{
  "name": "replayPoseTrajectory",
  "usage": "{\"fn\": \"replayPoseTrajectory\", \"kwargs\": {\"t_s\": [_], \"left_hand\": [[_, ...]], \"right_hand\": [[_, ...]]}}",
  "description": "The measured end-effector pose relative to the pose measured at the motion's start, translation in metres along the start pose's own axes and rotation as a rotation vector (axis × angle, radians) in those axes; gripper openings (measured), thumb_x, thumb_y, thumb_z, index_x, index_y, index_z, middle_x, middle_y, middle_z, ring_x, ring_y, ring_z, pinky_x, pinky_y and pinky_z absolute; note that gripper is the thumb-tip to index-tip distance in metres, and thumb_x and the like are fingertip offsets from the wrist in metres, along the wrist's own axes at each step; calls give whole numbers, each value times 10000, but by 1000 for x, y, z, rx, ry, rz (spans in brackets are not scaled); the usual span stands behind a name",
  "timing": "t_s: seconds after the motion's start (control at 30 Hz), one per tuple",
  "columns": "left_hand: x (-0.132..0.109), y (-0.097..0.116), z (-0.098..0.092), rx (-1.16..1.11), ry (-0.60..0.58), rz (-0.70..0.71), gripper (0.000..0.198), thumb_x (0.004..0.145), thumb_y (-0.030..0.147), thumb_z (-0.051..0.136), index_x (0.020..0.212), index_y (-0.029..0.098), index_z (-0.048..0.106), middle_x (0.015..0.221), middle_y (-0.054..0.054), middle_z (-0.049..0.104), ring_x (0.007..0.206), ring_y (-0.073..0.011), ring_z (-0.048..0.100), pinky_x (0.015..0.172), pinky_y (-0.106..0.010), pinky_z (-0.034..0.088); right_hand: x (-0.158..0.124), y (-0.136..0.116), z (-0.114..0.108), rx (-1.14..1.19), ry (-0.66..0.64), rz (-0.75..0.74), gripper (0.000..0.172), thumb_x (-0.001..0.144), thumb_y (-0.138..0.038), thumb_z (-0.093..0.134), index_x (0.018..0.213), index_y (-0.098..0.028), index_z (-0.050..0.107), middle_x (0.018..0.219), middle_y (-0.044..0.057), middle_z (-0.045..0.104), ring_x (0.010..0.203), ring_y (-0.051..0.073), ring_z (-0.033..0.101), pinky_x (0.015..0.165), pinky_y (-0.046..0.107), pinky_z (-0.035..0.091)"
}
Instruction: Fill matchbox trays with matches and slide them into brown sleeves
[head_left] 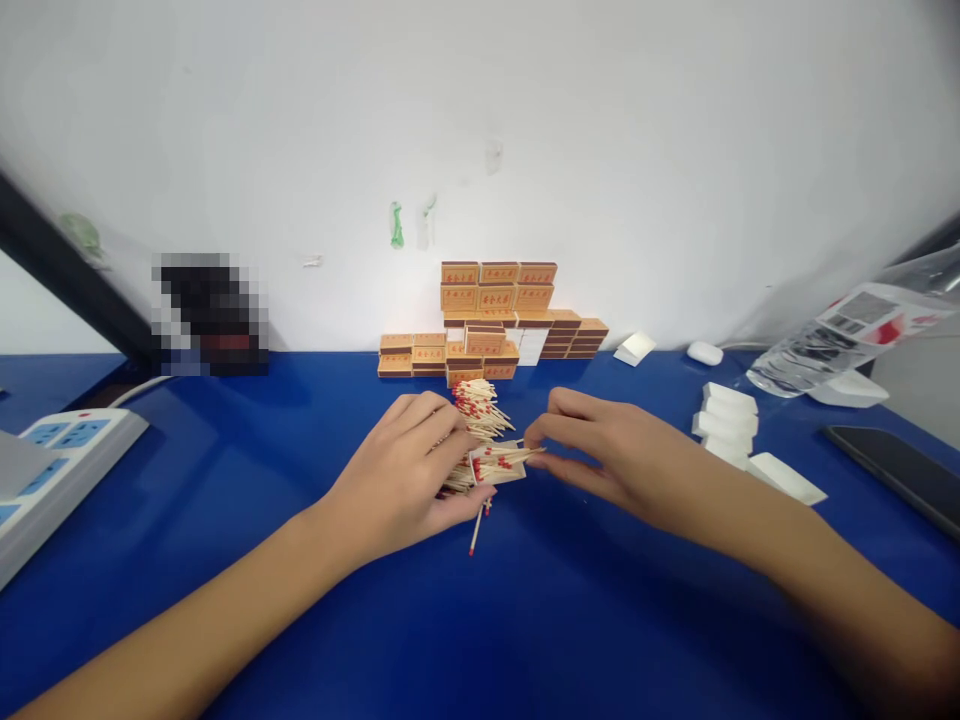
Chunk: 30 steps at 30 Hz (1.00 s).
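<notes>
A small white matchbox tray (516, 474) lies in the middle of the table with red-tipped matches (496, 459) in it. My left hand (397, 470) grips the tray's left end, thumb at the front and fingers behind. At the tray's right end, my right hand (615, 445) pinches the plain ends of some matches between thumb and fingertips. Just behind the tray is a heap of loose matches (480, 405), and more show under my left fingers. One stray match (475, 532) lies in front of the tray.
Orange matchboxes (496, 298) are stacked against the wall. To the right are white empty trays (727, 420), an earbud case (705, 353), a water bottle (832, 340) and a phone (892, 470). A power strip (82, 440) lies at the left.
</notes>
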<state>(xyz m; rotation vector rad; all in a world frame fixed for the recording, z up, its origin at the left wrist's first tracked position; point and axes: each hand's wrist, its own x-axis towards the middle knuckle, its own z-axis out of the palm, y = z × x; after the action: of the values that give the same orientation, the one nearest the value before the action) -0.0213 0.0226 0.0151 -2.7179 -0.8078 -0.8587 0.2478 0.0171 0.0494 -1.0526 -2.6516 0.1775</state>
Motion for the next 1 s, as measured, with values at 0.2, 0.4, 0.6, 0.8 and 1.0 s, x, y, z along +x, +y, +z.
{"fn": "replayPoseTrajectory", "kwargs": {"t_s": [0.2,0.4,0.6,0.8,1.0], "left_hand": [[1,8,0,-12,-3,32,277,967,403,687,1023,133,659,1007,-113,696,991,-284,608,833,-442,504],[2,4,3,-106,30,-39,294,936,422,736,1027,159,641,959,-72,688,931,-243,593,806,-406,495],[2,5,3,-173,13,-92,265,927,389,757,1049,187,636,976,-46,720,954,-228,614,838,-396,481],[3,6,1,-166,24,-118,243,909,375,773,1022,201,647,889,-24,727,927,-234,620,820,-399,475],[2,8,2,-161,60,-77,276,896,354,796,1061,184,654,883,-14,733,957,-228,626,844,-386,474]], "right_hand": [[2,-12,10,-27,-4,-25,84,1027,-217,592,1017,-193,673,958,44,607,727,156,618,644,279,470],[2,-13,20,-5,58,-23,105,1035,-222,584,1043,-193,684,967,53,626,730,157,612,635,277,458],[2,-11,20,35,114,-6,134,1031,-275,610,1089,-191,697,956,49,630,708,157,601,619,285,457],[2,-7,13,163,185,13,98,1013,-224,615,1059,-201,698,950,38,646,732,141,611,647,266,466],[3,-7,18,199,169,17,115,1000,-174,613,1029,-197,721,942,32,625,723,131,576,650,262,450]]}}
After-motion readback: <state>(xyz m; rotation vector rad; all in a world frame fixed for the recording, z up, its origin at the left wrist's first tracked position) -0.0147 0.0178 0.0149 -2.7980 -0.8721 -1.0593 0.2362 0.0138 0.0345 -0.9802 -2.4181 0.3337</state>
